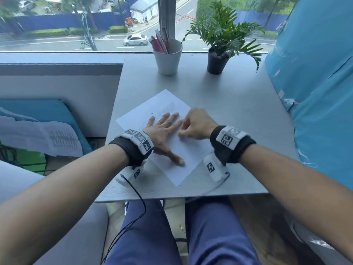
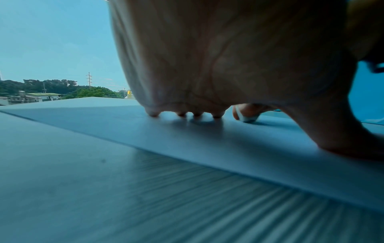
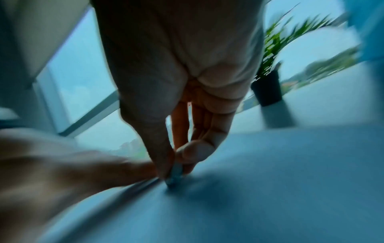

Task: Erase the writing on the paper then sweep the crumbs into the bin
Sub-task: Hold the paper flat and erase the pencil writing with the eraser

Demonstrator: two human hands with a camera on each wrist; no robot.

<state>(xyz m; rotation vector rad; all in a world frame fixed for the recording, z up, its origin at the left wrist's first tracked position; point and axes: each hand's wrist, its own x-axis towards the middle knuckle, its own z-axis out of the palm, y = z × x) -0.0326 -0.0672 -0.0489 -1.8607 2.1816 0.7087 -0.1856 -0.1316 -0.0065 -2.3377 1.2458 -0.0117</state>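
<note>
From the head view, a white sheet of paper (image 1: pixel 168 134) is seen lying askew on the grey desk (image 1: pixel 238 111), with faint pencil writing (image 1: pixel 168 109) near its far corner. The left hand (image 1: pixel 162 131) is laid flat on the sheet, fingers straight and spread, thumb stretched toward the near edge. The right hand (image 1: pixel 196 124) is curled just beside the left fingers, its fingertips lowered to the paper; what is pinched is blurred here. A white cup (image 1: pixel 168 58) of pens and a potted plant (image 1: pixel 219 50) are set at the far edge by the window.

From the left wrist view, the left fingertips (image 2: pixel 217 115) are pressed on the paper (image 2: pixel 207 139), and a small white eraser (image 2: pixel 247 117) is seen beyond them, held against the sheet.

From the right wrist view, which is blurred, the eraser (image 3: pixel 175 176) is pinched between thumb (image 3: pixel 158 148) and fingers of the right hand (image 3: pixel 176 74) and touches the paper (image 3: pixel 270 180); the left hand (image 3: pixel 62 164) lies beside it.
</note>
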